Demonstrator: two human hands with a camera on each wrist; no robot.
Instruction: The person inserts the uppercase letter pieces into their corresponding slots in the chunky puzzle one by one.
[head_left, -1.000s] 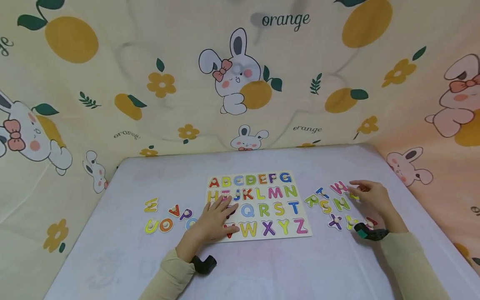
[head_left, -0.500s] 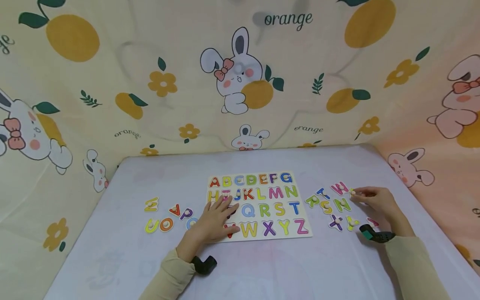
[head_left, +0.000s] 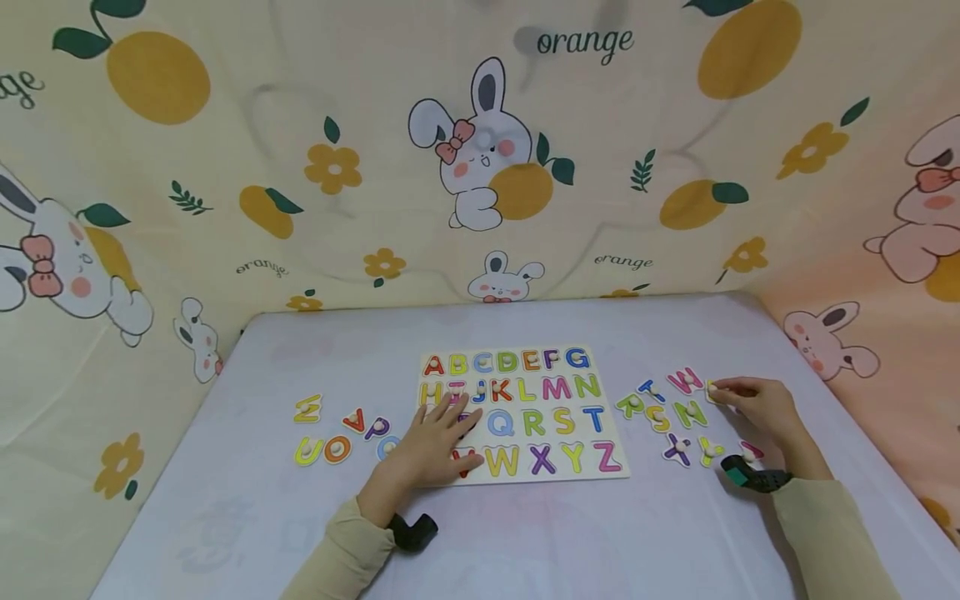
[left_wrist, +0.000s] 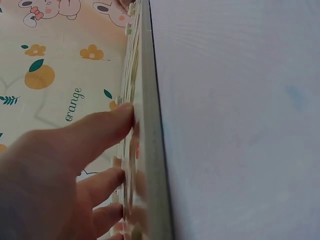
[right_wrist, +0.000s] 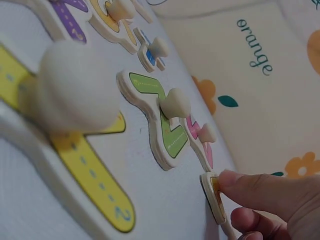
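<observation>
My left hand [head_left: 431,446] rests on the left part of the alphabet puzzle board [head_left: 618,468], fingers spread, hiding several slots. In the left wrist view its thumb and fingertips touch the board's face beside the board edge [left_wrist: 155,150]. At the right, my right hand [head_left: 765,408] pinches a yellow letter piece [head_left: 711,392], mostly covered by the fingers. The right wrist view has this yellow piece [right_wrist: 214,197] under the thumb, tilted near the table. Close by lie a pink W [head_left: 685,381] and a green N [head_left: 690,414].
Loose knobbed letters lie right of the board, among them a purple X [head_left: 677,450] and a yellow Y [head_left: 710,451]. Left of it are an orange O [head_left: 337,449], a yellow U [head_left: 308,452] and a purple P [head_left: 377,427]. A patterned curtain [head_left: 337,233] stands behind the table.
My right hand has shifted slightly right and lower, and its fingers have closed on the yellow piece. The left hand stays on the board. The head view has shifted a little.
</observation>
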